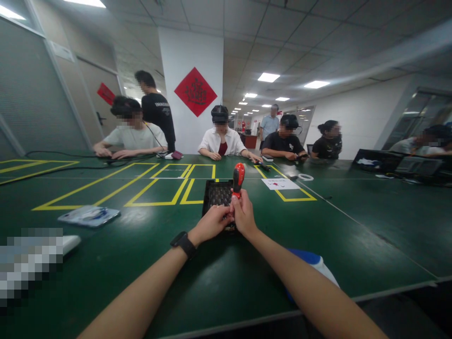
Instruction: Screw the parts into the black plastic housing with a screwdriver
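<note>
A screwdriver with a red and black handle [239,178] stands nearly upright over a black tray-like case [208,194]. My right hand [243,213] is closed round the lower part of the screwdriver, below the thick of its handle. Close against it, my left hand [216,219] has its fingers pinched together near the screwdriver's lower end; what they hold is hidden. Both hands are over the near part of the case, whose inside shows a dark, bumpy pattern. A dark watch [183,245] is on my left wrist.
The green table [148,263] carries yellow tape outlines. At left lies a plastic-wrapped packet [89,215]; a blue and white object [310,263] is partly behind my right forearm. A printed sheet [280,184] and a white tape roll [305,177] lie beyond. Several people sit across the table.
</note>
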`<state>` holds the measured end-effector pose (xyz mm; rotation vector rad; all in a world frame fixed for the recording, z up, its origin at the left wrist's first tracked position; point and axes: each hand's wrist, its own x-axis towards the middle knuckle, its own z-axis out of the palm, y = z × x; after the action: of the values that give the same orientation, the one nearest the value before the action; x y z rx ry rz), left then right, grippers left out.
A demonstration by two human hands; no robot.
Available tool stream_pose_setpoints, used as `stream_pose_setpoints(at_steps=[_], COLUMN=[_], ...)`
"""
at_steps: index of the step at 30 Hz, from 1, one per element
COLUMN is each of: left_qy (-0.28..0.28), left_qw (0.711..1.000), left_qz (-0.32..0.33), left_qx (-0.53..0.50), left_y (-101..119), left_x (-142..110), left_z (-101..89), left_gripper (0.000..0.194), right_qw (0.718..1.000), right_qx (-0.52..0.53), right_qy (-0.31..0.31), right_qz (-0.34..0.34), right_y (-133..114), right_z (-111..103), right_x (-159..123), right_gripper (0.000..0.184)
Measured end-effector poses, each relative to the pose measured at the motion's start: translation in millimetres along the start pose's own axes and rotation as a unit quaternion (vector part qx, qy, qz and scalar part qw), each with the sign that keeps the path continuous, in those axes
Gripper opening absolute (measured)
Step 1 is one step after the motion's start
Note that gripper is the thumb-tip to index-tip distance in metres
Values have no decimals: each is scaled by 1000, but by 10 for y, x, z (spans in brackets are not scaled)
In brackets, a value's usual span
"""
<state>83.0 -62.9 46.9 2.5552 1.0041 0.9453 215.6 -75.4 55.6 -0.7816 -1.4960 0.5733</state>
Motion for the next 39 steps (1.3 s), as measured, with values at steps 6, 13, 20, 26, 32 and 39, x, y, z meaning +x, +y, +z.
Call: stream_pose_setpoints(at_steps=[6,13,20,26,32,39], left_qy=[4,5,5,-2,-12,-14], left_qw=[1000,1000,1000,1000,1000,1000], left_qz=[-6,19,13,-9,2,4], left_qx=[15,22,-8,12,-13,-27], left_y=[-24,-20,6,-53,-8,4], left_x=[-1,-13,6,7,-3,8], left_z=[2,3,-3,23,-11,-13], left_gripper=[13,10,11,16,13,12], right_qw=[999,1000,1000,1000,1000,1000], right_qx=[19,18,5,18,24,9], right_qy=[25,15,20,19,9,11], right_qz=[10,9,-1,2,17,10], right_y=[-29,17,-16,-23,-1,-48], right_z=[7,4,2,3,-2,7], right_x=[3,16,-3,-1,4,-10], right_gripper=[23,24,24,25,26,26])
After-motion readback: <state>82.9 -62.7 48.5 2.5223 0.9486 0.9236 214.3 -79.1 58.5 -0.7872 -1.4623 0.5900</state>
